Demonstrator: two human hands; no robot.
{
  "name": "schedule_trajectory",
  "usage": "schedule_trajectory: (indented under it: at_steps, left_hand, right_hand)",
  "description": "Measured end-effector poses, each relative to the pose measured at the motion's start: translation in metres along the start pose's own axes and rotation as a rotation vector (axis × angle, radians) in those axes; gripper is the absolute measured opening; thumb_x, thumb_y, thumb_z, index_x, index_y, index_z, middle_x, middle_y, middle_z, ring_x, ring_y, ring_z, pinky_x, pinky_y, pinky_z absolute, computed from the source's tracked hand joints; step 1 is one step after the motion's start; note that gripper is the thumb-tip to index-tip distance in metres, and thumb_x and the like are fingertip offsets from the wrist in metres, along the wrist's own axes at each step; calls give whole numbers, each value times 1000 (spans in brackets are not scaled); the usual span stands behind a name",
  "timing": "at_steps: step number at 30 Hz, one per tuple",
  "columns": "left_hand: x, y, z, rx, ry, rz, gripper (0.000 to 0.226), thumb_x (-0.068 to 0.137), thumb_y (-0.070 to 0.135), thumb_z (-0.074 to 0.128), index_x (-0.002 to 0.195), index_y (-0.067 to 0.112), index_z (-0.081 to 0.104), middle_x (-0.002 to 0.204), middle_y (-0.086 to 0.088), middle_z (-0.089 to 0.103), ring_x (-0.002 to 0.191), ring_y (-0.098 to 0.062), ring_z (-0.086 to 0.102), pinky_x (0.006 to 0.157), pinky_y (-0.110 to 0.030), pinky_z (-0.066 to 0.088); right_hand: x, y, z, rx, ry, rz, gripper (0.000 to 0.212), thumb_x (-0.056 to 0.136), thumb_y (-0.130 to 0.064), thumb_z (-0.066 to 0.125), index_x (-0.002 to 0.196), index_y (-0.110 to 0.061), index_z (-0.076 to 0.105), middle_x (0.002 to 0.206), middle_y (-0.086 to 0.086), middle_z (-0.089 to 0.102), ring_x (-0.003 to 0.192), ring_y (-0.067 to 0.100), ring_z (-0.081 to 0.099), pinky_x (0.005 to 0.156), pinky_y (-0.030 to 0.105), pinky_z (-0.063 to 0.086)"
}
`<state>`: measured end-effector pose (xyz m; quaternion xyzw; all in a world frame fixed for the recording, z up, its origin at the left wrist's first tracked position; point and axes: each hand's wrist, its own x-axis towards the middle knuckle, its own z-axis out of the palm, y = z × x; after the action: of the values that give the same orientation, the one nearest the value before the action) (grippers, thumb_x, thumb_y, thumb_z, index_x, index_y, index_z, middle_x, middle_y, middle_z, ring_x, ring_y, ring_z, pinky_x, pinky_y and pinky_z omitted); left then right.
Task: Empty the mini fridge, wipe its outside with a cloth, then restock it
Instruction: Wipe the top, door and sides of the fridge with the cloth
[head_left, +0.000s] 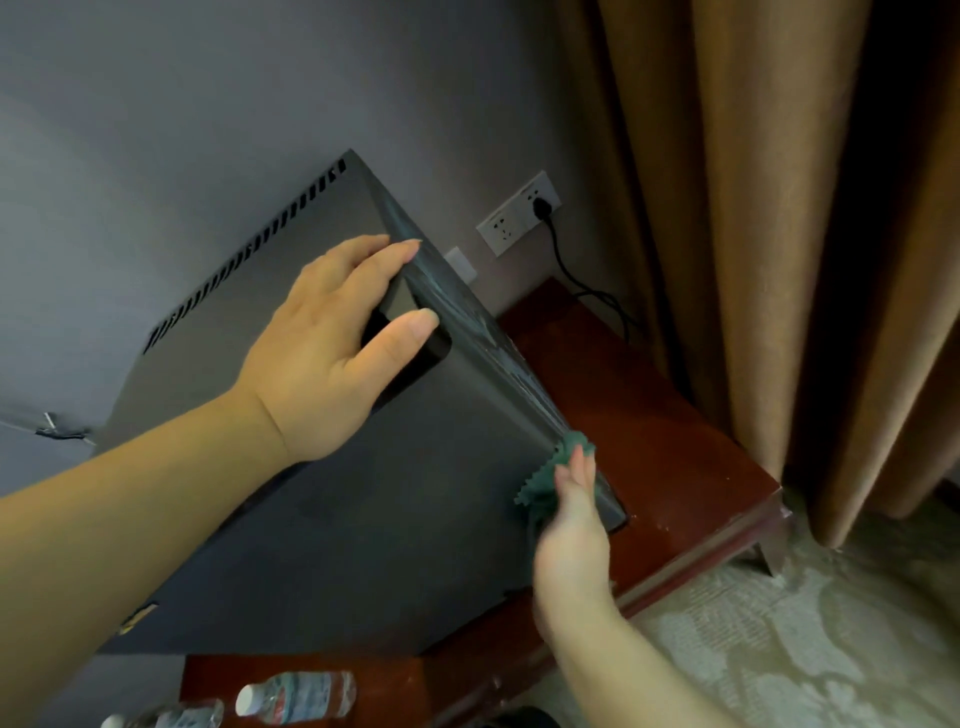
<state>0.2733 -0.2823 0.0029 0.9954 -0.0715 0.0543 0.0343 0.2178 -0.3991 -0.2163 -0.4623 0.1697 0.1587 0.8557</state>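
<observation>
The dark grey mini fridge (322, 499) stands on a reddish wooden table (670, 436), with vent slots along its back top edge. My left hand (332, 343) rests flat on the fridge top, fingertips reaching the right edge. My right hand (574, 525) presses a green cloth (550, 475) against the lower right side of the fridge, fingers nearly straight. Two clear water bottles (296, 696) lie at the bottom of the view.
A white wall socket (511, 221) with a black plug and cable sits behind the table. Brown curtains (779, 208) hang to the right. Patterned carpet (810, 639) covers the floor beyond the table's edge.
</observation>
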Motion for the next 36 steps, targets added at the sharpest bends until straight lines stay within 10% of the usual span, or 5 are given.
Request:
schedule_trajectory:
  at_steps: [5,23,36]
  left_hand:
    - [0,2,-1,27,-7,15,81,88,77,18,156,35,28,160,12,25,148,-8,17,119,-38,23]
    - [-1,-4,-3,-54,30,30,65,100,67,28,156,35,32,162,14,28,150,-7,17,118,-31,17]
    - [2,-4,-7,-193,27,-87,81,82,78,27,154,41,32,152,32,27,143,10,17,115,-24,22]
  right_hand:
    - [-10,-18,22,-291,-15,-275,69,91,-45,22,157,-30,8,157,-26,-3,149,-4,-12,100,-6,-11]
    - [-45,-32,46,-403,-60,-634,59,95,-31,35,149,-46,15,161,-30,7,149,-11,1,124,22,4]
    - [12,-118,27,-307,-292,-621,43,92,-26,43,128,-49,53,134,-40,51,133,-14,41,114,14,32]
